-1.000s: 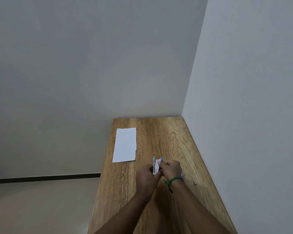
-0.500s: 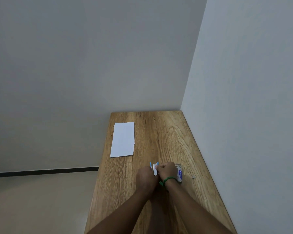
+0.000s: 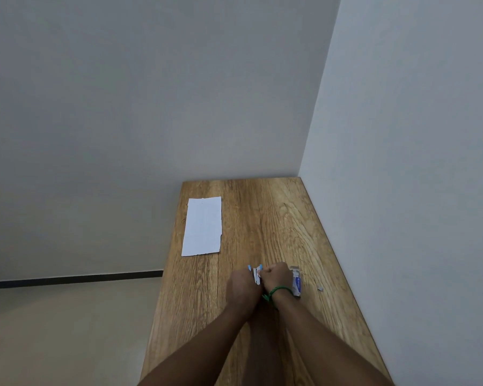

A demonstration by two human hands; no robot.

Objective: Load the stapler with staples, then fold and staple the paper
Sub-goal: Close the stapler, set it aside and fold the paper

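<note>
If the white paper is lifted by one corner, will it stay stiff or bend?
Probably floppy: the paper looks thin and lies flat on the table. Likely light, so a push may slide it. Its uneven edges suggest it tears easily.

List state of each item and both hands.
left hand: grips stapler
right hand: grips stapler
stapler: held between both hands, apparently open
paper: flat on table, unfolded, untouched
staple box: on table, just past right hand
small scrap: loose on table, right of staple box

Soft, even indoor light; faint shadows under the forearms (wide-angle bending at edges), focus mostly sharp.
</note>
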